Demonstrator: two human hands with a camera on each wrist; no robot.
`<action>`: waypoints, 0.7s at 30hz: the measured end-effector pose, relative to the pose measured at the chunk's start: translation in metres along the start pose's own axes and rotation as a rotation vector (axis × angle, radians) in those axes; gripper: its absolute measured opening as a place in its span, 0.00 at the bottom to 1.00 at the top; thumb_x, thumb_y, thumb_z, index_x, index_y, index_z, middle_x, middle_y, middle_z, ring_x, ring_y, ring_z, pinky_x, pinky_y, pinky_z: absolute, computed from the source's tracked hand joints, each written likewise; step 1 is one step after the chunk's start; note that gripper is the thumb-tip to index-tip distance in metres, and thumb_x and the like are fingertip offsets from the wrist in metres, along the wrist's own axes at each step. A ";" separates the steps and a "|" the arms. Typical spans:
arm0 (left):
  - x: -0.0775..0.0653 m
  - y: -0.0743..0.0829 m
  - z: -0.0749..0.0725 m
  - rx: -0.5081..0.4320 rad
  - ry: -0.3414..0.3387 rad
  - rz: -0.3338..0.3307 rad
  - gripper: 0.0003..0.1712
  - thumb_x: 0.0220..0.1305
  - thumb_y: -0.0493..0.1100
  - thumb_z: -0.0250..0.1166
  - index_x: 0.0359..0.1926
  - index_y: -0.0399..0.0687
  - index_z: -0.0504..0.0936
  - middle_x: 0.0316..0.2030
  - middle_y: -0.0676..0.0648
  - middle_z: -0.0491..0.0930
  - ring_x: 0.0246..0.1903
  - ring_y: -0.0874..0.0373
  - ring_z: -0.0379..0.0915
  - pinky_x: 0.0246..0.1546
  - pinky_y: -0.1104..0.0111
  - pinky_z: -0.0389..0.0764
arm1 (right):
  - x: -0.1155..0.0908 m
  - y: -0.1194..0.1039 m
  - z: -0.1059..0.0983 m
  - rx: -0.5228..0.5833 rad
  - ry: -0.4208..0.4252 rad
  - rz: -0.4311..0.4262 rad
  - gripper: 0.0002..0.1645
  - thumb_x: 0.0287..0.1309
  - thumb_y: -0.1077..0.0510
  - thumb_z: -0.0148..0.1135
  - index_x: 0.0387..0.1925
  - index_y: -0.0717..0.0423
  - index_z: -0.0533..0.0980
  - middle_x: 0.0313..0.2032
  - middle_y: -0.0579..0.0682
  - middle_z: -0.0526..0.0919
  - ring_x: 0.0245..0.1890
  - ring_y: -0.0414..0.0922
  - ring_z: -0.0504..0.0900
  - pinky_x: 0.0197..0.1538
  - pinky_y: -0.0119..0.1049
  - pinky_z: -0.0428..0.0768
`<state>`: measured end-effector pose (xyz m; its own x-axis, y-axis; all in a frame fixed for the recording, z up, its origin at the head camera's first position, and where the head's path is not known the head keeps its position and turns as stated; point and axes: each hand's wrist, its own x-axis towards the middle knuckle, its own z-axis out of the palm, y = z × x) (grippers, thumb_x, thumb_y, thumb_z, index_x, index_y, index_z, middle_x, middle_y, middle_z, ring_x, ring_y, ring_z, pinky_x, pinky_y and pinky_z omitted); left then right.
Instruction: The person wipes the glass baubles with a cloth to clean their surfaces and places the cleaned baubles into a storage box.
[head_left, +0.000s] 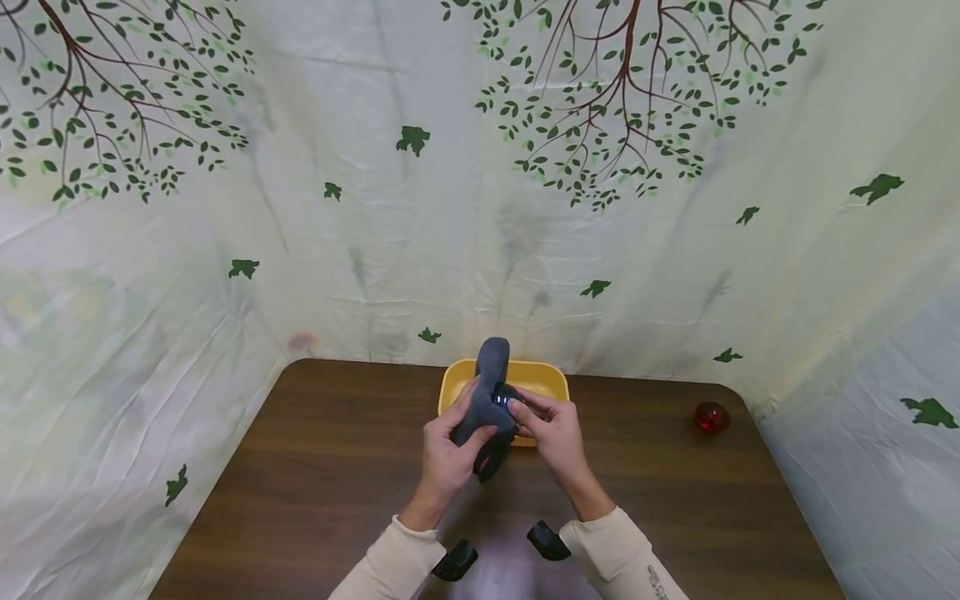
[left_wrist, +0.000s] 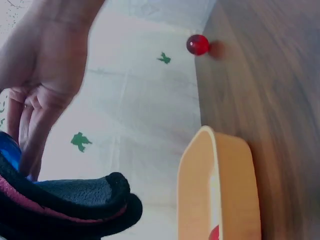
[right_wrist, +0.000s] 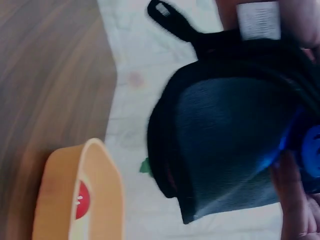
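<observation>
My left hand (head_left: 450, 446) grips a dark grey fabric pouch (head_left: 480, 408) with black trim, holding it over the near part of a yellow tray. A pink strip runs along the pouch's edge (left_wrist: 75, 215), and in the right wrist view a black loop (right_wrist: 172, 20) and a white label (right_wrist: 258, 21) stick out. A glossy blue ball (right_wrist: 311, 150) with dark marks sits at the pouch, partly hidden by it. My right hand (head_left: 553, 429) pinches the blue ball, its thumb (right_wrist: 290, 192) lying against it.
Behind the hands, the yellow tray (head_left: 543, 379) stands at the table's back edge, with a red round thing (right_wrist: 82, 200) in it. A shiny red ball (head_left: 712, 417) sits at the back right of the brown table (head_left: 337, 467). A leaf-printed cloth (head_left: 465, 233) hangs behind.
</observation>
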<state>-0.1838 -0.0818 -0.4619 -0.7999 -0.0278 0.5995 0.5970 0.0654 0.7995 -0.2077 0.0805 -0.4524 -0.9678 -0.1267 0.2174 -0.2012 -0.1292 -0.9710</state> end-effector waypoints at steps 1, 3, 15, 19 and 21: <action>0.000 -0.001 0.000 0.015 -0.005 0.032 0.33 0.50 0.24 0.70 0.60 0.31 0.73 0.59 0.36 0.74 0.60 0.41 0.68 0.61 0.71 0.66 | 0.000 -0.003 0.000 -0.007 0.000 0.031 0.19 0.62 0.64 0.62 0.51 0.75 0.76 0.44 0.69 0.82 0.34 0.42 0.86 0.36 0.37 0.84; 0.001 -0.002 -0.001 0.028 -0.013 0.072 0.34 0.48 0.23 0.70 0.60 0.30 0.74 0.58 0.35 0.74 0.60 0.41 0.68 0.62 0.72 0.65 | 0.001 -0.007 -0.001 -0.017 -0.011 0.072 0.19 0.63 0.61 0.62 0.49 0.74 0.78 0.41 0.67 0.84 0.32 0.44 0.87 0.35 0.38 0.84; 0.006 0.003 -0.003 -0.094 0.022 -0.213 0.29 0.57 0.29 0.67 0.61 0.31 0.73 0.58 0.36 0.74 0.57 0.51 0.73 0.56 0.69 0.74 | -0.001 -0.002 -0.001 0.103 -0.090 -0.155 0.29 0.52 0.69 0.69 0.55 0.77 0.72 0.52 0.62 0.80 0.49 0.44 0.83 0.50 0.37 0.80; 0.007 0.005 -0.002 -0.180 0.061 -0.346 0.22 0.62 0.30 0.64 0.56 0.26 0.75 0.49 0.30 0.79 0.44 0.59 0.79 0.47 0.69 0.80 | 0.002 0.001 -0.003 0.125 -0.183 -0.301 0.33 0.47 0.68 0.73 0.54 0.79 0.71 0.54 0.53 0.81 0.57 0.46 0.78 0.58 0.38 0.74; 0.008 0.006 -0.002 -0.224 0.065 -0.387 0.19 0.64 0.32 0.62 0.55 0.25 0.76 0.46 0.31 0.80 0.40 0.61 0.80 0.44 0.70 0.81 | 0.004 0.002 -0.005 0.113 -0.240 -0.363 0.32 0.46 0.69 0.73 0.53 0.78 0.72 0.56 0.52 0.80 0.60 0.47 0.75 0.62 0.38 0.71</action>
<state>-0.1863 -0.0838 -0.4527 -0.9657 -0.0705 0.2499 0.2587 -0.1789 0.9492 -0.2129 0.0849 -0.4543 -0.7726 -0.2759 0.5718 -0.4905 -0.3126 -0.8135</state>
